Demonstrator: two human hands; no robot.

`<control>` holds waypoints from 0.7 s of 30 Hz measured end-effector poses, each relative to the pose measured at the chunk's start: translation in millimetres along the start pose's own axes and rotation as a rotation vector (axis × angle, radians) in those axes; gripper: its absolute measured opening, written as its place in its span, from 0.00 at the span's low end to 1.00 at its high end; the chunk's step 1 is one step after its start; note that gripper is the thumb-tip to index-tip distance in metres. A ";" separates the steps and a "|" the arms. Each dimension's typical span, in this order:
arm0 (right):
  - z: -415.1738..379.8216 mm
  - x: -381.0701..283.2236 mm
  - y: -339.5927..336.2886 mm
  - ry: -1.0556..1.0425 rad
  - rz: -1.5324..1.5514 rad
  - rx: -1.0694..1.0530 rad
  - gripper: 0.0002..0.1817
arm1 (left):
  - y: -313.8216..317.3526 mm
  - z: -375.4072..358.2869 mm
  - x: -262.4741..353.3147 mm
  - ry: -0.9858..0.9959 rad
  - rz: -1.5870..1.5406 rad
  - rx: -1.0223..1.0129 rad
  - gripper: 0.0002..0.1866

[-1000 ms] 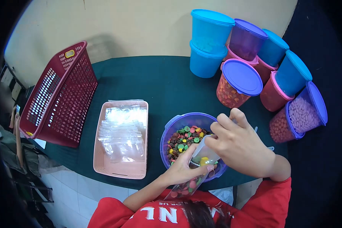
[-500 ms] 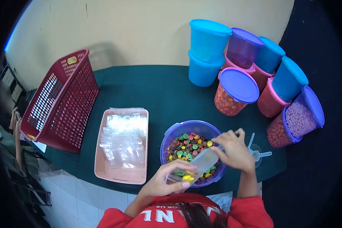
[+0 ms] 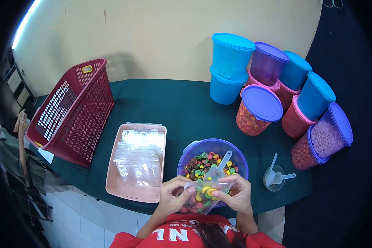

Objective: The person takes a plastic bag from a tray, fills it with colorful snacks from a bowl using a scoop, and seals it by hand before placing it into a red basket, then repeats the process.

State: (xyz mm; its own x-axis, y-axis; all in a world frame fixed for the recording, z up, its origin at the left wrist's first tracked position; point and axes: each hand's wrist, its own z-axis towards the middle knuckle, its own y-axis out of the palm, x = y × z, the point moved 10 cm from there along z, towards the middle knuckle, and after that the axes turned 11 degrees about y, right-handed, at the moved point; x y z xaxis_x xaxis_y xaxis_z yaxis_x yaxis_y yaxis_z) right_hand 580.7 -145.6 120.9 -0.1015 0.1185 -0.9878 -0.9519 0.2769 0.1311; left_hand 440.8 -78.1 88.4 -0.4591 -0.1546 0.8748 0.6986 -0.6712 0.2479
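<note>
Between my two hands is a clear plastic bag (image 3: pixel 202 197) with yellow, green and red candies inside. My left hand (image 3: pixel 174 196) pinches its left top edge, and my right hand (image 3: pixel 237 194) grips the right top edge. Behind the bag stands a purple tub (image 3: pixel 243 162) holding many coloured button-shaped candies (image 3: pixel 199 162). A translucent scoop (image 3: pixel 219 166) rests in the candies, its handle pointing up and right; the bag hides part of it.
To the left lies a pink tray (image 3: pixel 112 182) of clear bags (image 3: pixel 138 159), with a maroon basket (image 3: pixel 80 118) beyond it. Lidded tubs (image 3: pixel 262 103) are stacked at the back right. A small bowl (image 3: pixel 277 187) holds two scoops. Another person's hands (image 3: pixel 20 122) show at far left.
The scoop has left my right hand and now rests in the purple tub. My right hand has moved down and left to the bag, joining my left hand. The view has shifted slightly.
</note>
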 end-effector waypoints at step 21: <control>-49.5 18.8 49.7 -0.023 0.189 -0.437 0.24 | 37.3 -64.5 33.4 0.173 0.148 0.304 0.20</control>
State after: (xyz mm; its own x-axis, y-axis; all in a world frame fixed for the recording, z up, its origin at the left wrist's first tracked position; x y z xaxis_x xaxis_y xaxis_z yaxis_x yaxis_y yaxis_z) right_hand 517.2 -176.7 104.6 -0.2830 0.1506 -0.9472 -0.9503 -0.1780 0.2556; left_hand 416.1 -155.0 100.1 -0.4086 -0.3710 0.8339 0.8833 -0.3907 0.2590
